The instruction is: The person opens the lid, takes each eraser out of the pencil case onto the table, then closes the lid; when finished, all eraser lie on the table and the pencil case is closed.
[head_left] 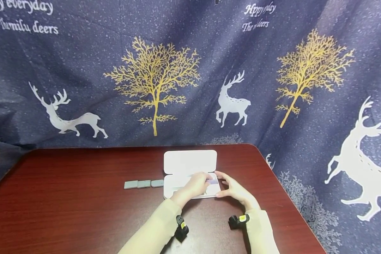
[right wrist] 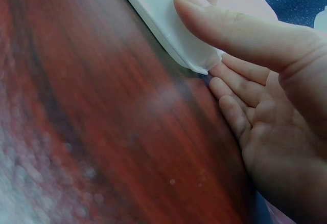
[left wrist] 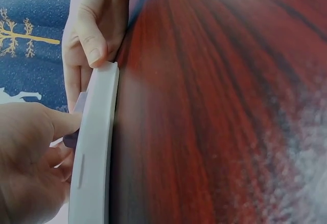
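Note:
A white pencil-case-like box (head_left: 167,187) lies on the table with its lid (head_left: 190,162) folded back. My left hand (head_left: 194,185) reaches over the box from the front left. Its thumb and fingers pinch a small flat purple piece (head_left: 212,182) at the right part of the box; the left wrist view shows the piece's dark edge (left wrist: 71,139) by the thumb. My right hand (head_left: 236,190) holds the box's right end, the thumb at the near corner and the fingers along the end and far side. Other contents of the box are mostly hidden by the left hand.
Left of the box, three flat grey-green pieces (head_left: 144,183) lie in a row on the dark red wooden table (head_left: 66,211). A dark blue cloth (head_left: 190,106) with trees and deer hangs behind the table's back edge and along its right side.

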A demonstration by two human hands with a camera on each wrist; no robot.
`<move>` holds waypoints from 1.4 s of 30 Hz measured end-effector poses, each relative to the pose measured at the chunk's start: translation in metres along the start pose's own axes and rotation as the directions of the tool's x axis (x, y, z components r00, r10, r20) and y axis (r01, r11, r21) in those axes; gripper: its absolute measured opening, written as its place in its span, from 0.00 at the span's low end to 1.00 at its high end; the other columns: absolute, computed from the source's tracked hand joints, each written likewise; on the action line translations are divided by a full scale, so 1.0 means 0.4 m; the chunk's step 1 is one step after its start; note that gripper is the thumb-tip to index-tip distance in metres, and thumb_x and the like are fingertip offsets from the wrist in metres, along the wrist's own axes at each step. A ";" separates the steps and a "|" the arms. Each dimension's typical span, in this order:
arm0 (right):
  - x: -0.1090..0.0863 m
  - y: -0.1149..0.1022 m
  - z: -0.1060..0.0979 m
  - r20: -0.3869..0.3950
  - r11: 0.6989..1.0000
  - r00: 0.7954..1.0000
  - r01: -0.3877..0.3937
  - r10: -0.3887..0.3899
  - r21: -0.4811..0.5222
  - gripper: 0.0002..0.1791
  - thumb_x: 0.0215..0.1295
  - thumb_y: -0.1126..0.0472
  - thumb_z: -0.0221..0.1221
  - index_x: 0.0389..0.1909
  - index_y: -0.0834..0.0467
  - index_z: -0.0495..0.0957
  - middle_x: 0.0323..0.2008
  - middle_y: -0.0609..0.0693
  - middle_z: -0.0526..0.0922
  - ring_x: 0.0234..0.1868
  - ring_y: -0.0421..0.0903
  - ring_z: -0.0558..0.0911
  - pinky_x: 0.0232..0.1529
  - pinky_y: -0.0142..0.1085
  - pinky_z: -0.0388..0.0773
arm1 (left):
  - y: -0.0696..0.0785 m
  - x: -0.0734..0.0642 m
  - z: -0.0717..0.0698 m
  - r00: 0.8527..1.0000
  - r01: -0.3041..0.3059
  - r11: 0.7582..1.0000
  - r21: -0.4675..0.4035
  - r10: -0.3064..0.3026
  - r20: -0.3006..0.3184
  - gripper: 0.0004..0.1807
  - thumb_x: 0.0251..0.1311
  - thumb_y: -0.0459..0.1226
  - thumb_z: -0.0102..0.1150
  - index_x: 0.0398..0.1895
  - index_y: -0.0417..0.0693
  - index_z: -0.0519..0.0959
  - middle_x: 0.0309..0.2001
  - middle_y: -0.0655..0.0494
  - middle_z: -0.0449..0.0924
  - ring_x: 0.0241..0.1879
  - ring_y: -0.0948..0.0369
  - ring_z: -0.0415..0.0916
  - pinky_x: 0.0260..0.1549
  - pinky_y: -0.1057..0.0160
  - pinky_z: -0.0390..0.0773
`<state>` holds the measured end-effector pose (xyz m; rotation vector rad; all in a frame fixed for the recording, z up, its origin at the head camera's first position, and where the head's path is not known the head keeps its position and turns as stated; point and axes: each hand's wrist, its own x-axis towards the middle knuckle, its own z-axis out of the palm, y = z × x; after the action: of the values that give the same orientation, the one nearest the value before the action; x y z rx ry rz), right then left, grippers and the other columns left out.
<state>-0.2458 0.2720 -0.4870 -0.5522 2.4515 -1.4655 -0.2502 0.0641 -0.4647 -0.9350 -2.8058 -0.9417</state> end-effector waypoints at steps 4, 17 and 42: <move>-0.001 0.001 0.001 0.001 1.000 1.000 -0.007 0.007 0.001 0.48 0.49 0.65 0.72 0.71 0.66 0.59 0.68 0.66 0.65 0.66 0.63 0.66 0.65 0.54 0.62 | -0.001 -0.001 0.001 1.000 -0.005 1.000 0.009 0.005 -0.005 0.12 0.61 0.29 0.56 0.46 0.36 0.82 0.47 0.44 0.84 0.53 0.50 0.79 0.59 0.56 0.74; 0.000 -0.001 0.002 0.003 1.000 1.000 -0.009 0.009 0.002 0.47 0.50 0.65 0.72 0.71 0.65 0.59 0.69 0.66 0.64 0.66 0.64 0.65 0.66 0.55 0.61 | -0.012 -0.032 -0.023 0.998 0.032 0.998 -0.053 -0.035 -0.053 0.09 0.63 0.30 0.55 0.44 0.37 0.79 0.44 0.43 0.83 0.50 0.49 0.80 0.56 0.54 0.76; -0.006 -0.005 0.003 -0.020 0.996 0.996 -0.083 0.082 -0.016 0.50 0.49 0.61 0.73 0.72 0.61 0.59 0.69 0.64 0.64 0.67 0.64 0.64 0.67 0.57 0.61 | -0.256 -0.258 -0.292 0.984 0.113 0.993 -0.027 -0.116 -0.134 0.04 0.61 0.32 0.60 0.39 0.44 0.80 0.37 0.54 0.82 0.37 0.60 0.77 0.41 0.56 0.78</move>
<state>-0.2426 0.2712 -0.4857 -0.4367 2.4720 -1.4257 -0.2400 -0.1214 -0.4471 -0.6891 -2.7645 -1.0064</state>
